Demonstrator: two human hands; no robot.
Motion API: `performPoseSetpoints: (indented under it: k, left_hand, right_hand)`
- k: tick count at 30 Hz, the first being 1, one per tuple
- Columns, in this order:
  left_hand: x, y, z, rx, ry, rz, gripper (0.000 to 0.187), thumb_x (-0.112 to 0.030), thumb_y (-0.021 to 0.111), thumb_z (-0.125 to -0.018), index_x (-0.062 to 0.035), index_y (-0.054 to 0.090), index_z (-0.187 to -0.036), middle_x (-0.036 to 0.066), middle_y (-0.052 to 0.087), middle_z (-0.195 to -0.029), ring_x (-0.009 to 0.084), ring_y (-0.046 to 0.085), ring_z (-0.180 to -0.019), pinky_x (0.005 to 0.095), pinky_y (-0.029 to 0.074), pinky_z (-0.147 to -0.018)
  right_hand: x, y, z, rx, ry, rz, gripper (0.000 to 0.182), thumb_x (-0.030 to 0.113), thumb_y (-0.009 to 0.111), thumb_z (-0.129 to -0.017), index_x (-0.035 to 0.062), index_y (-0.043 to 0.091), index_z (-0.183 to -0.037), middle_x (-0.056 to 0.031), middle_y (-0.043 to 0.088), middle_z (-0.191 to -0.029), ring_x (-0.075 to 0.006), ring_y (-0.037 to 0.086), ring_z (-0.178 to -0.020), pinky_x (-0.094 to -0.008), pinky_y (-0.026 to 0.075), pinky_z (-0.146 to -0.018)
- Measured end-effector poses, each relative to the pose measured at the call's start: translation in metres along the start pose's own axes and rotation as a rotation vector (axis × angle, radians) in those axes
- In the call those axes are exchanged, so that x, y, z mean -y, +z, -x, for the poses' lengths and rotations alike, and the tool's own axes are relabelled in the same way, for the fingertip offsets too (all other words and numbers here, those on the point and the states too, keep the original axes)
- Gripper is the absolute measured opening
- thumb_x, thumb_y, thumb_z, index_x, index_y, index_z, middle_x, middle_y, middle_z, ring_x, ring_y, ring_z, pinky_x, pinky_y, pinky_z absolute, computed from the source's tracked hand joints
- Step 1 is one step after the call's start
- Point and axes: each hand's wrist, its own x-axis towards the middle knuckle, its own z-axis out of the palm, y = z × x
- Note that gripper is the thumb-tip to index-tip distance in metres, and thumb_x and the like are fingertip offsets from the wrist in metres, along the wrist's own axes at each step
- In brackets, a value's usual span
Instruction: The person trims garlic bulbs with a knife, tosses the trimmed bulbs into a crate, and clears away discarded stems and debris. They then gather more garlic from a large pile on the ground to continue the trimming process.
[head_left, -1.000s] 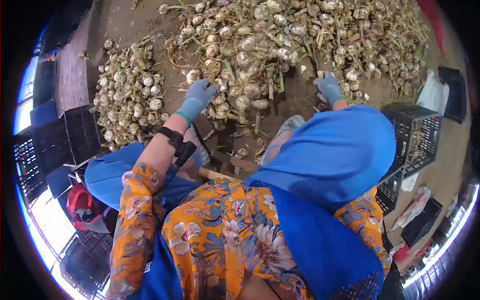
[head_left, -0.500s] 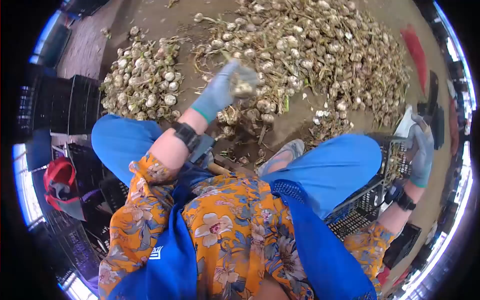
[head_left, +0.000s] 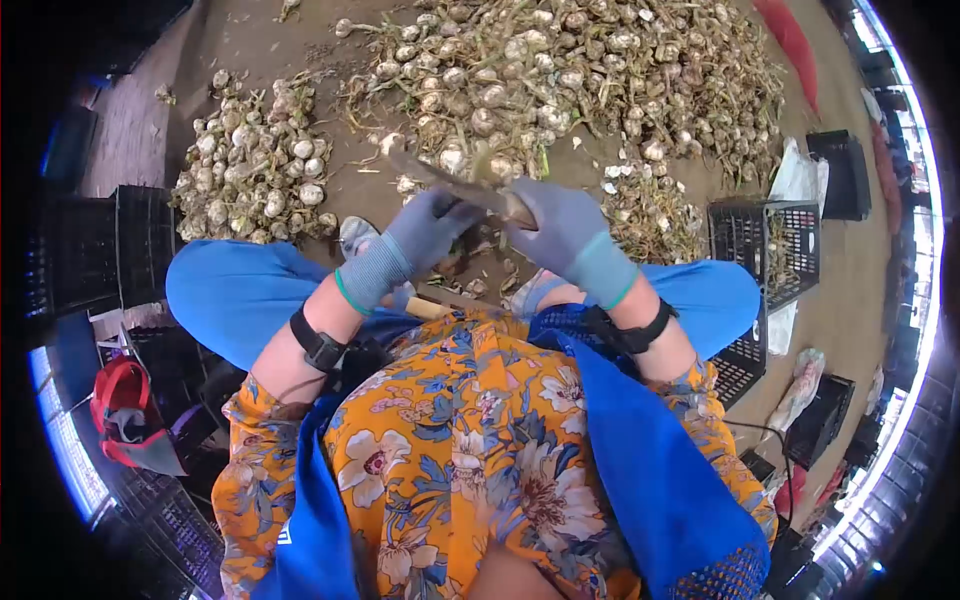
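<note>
My hands, both in grey gloves, meet in front of my knees in the head view. Fingers curled, my left hand closes at the lower edge of a long brownish garlic stalk, blurred by motion. My right hand grips the thick end of the same stalk, its thumb side toward my left hand. Whether a bulb sits inside the right fist is hidden. Just beyond lies a large heap of garlic with dry stems, and a smaller garlic pile is at the left.
A black crate stands beside my right knee, with white sacking behind it. Black crates are stacked at the left. A red-and-grey bag hangs low on the left. Between my legs lies a wooden handle.
My right hand has come in from the crate at the right to meet my left hand. The left hand has drawn back toward my body with garlic in it. The view has shifted slightly.
</note>
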Motion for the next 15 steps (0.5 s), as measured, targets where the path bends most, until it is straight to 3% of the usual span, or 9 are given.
performPoseSetpoints:
  k: [2, 3, 4, 6, 10, 12, 13, 15]
  left_hand:
    - [0.012, 0.009, -0.004, 0.004, 0.080, 0.220, 0.028, -0.022, 0.056, -0.094, 0.0007, 0.065, -0.109, 0.008, 0.069, -0.091, 0.0121, 0.061, -0.079, 0.0293, 0.049, -0.073]
    - [0.013, 0.012, -0.005, -0.026, 0.046, 0.232, 0.031, -0.024, 0.056, -0.093, 0.0031, 0.064, -0.107, 0.014, 0.069, -0.092, 0.0180, 0.065, -0.081, 0.0328, 0.049, -0.075]
    - [0.014, 0.012, -0.008, -0.018, 0.049, 0.238, 0.031, -0.024, 0.056, -0.093, 0.0031, 0.064, -0.107, 0.014, 0.069, -0.092, 0.0180, 0.065, -0.081, 0.0328, 0.049, -0.075]
    - [0.014, 0.005, -0.014, 0.038, 0.041, -0.106, 0.033, -0.026, 0.056, -0.091, 0.0008, 0.064, -0.108, 0.019, 0.067, -0.096, 0.0283, 0.066, -0.084, 0.0363, 0.050, -0.077]
    - [0.037, 0.016, -0.025, 0.025, 0.139, -0.047, 0.034, -0.028, 0.056, -0.090, -0.0036, 0.062, -0.113, 0.021, 0.065, -0.094, 0.0359, 0.062, -0.086, 0.0396, 0.049, -0.076]
    - [0.042, 0.017, -0.028, -0.128, 0.312, -0.065, 0.033, -0.029, 0.056, -0.091, -0.0084, 0.059, -0.116, 0.019, 0.065, -0.086, 0.0378, 0.061, -0.083, 0.0408, 0.049, -0.073]
    - [0.038, 0.015, -0.027, -0.117, 0.318, -0.069, 0.033, -0.029, 0.056, -0.091, -0.0084, 0.059, -0.116, 0.019, 0.065, -0.086, 0.0378, 0.061, -0.083, 0.0408, 0.049, -0.073]
    - [0.027, 0.001, -0.027, -0.029, 0.197, -0.126, 0.032, -0.030, 0.056, -0.091, -0.0067, 0.057, -0.112, 0.018, 0.065, -0.084, 0.0366, 0.062, -0.082, 0.0419, 0.049, -0.073]
  right_hand:
    - [-0.004, 0.009, 0.000, -0.017, -0.028, 0.030, 0.027, 0.023, 0.066, -0.077, 0.0112, 0.062, -0.101, -0.0142, 0.065, -0.084, -0.0361, 0.062, -0.078, -0.0421, 0.050, -0.065]
    - [-0.005, 0.008, -0.002, 0.064, 0.028, 0.043, 0.027, 0.024, 0.067, -0.076, 0.0119, 0.061, -0.100, -0.0143, 0.064, -0.083, -0.0367, 0.062, -0.078, -0.0425, 0.050, -0.065]
    - [-0.008, 0.009, -0.002, 0.067, 0.036, 0.048, 0.027, 0.024, 0.067, -0.076, 0.0119, 0.061, -0.100, -0.0143, 0.064, -0.083, -0.0367, 0.062, -0.078, -0.0425, 0.050, -0.065]
    - [-0.016, 0.017, -0.001, 0.071, 0.033, -0.002, 0.028, 0.025, 0.067, -0.076, 0.0117, 0.061, -0.100, -0.0149, 0.064, -0.082, -0.0375, 0.062, -0.077, -0.0431, 0.050, -0.066]
    - [-0.055, 0.040, -0.006, 0.138, 0.055, -0.007, 0.030, 0.030, 0.063, -0.079, 0.0110, 0.061, -0.102, -0.0165, 0.067, -0.089, -0.0354, 0.064, -0.082, -0.0439, 0.051, -0.070]
    - [-0.093, 0.062, -0.016, 0.353, 0.343, 0.175, 0.033, 0.033, 0.066, -0.079, 0.0057, 0.062, -0.098, -0.0169, 0.067, -0.086, -0.0311, 0.065, -0.077, -0.0408, 0.052, -0.068]
    - [-0.099, 0.060, -0.007, 0.346, 0.354, 0.173, 0.033, 0.033, 0.066, -0.079, 0.0057, 0.062, -0.098, -0.0169, 0.067, -0.086, -0.0311, 0.065, -0.077, -0.0408, 0.052, -0.068]
    - [-0.105, 0.052, -0.004, 0.085, 0.524, -0.274, 0.030, 0.033, 0.069, -0.081, 0.0048, 0.066, -0.091, -0.0107, 0.068, -0.087, -0.0247, 0.063, -0.073, -0.0345, 0.051, -0.070]
